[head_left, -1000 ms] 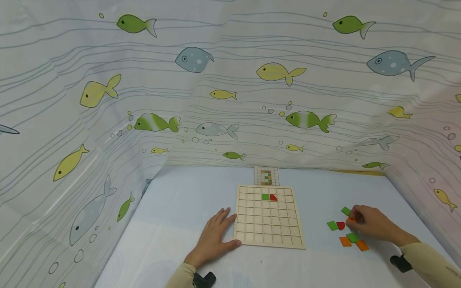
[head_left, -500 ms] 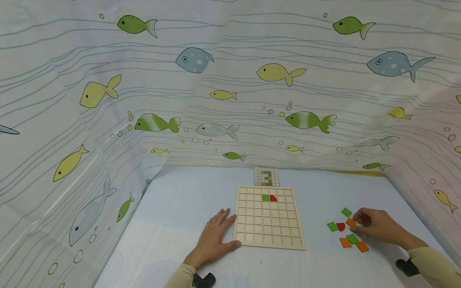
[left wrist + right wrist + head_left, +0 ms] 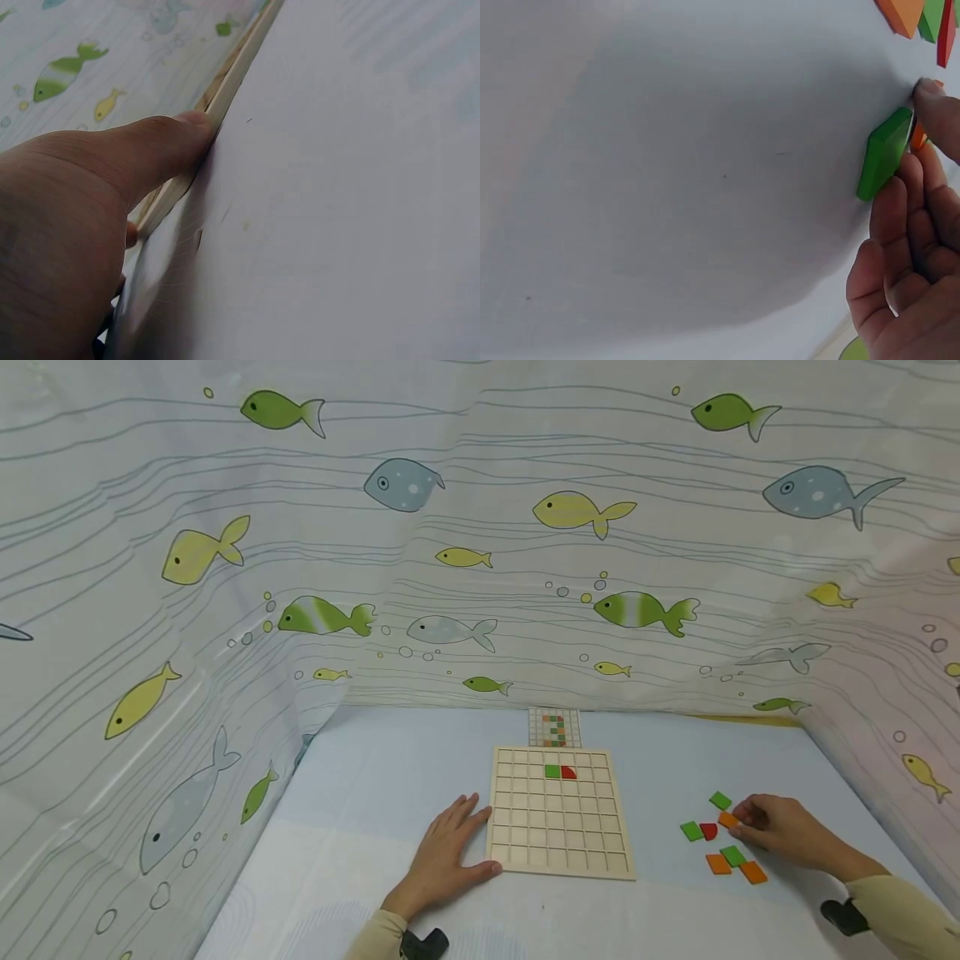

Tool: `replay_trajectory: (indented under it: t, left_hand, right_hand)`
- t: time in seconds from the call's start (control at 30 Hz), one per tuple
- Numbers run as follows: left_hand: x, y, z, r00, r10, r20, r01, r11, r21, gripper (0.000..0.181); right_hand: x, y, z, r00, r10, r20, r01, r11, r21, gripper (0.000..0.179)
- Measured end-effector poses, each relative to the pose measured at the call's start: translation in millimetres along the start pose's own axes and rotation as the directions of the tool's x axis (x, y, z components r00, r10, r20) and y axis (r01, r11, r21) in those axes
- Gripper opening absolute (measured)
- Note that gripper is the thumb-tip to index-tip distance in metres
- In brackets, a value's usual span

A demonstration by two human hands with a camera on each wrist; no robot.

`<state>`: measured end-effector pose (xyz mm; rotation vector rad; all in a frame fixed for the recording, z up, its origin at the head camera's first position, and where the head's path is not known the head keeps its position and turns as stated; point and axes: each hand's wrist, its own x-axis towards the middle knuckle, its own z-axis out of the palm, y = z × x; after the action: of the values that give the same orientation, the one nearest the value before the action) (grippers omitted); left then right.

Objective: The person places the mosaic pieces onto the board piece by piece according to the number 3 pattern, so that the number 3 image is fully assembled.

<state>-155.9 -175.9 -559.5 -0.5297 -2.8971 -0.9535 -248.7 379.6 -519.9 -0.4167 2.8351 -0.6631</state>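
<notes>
The table (image 3: 360,760) is supporting a gridded board (image 3: 558,827) at the lower centre of the frame; the left hand (image 3: 447,853), fingers extended and thumb apart, is touching its left edge. At lower right, the right hand (image 3: 783,829) is pinching an orange tile (image 3: 727,820) between thumb and fingers. In the right wrist view, a green tile (image 3: 885,156) is showing right of centre beside those fingers, contact unclear.

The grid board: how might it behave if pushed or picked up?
The grid board is probably stiff, since its edges run straight. Its thin rim suggests modest weight for its size. Broad and flat on the table, it would likely slide rather than tip.
</notes>
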Motion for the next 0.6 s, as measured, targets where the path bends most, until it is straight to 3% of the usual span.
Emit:
replay_trajectory:
  t: [0.33, 0.6]
  left_hand:
    - [-1.4, -2.1, -0.4, 1.0, 0.001, -0.005, -0.001, 1.0, -0.005, 0.081]
    - [-0.7, -0.9, -0.3, 1.0, 0.004, -0.003, -0.004, 1.0, -0.022, 0.081]
  right_hand:
    - [7.8, -14.2, -9.6, 0.995, -0.095, -0.043, 0.095, 0.995, -0.007, 0.024]
    - [22.2, -30.2, -9.9, 0.996, -0.083, 0.024, 0.083, 0.997, 0.003, 0.028]
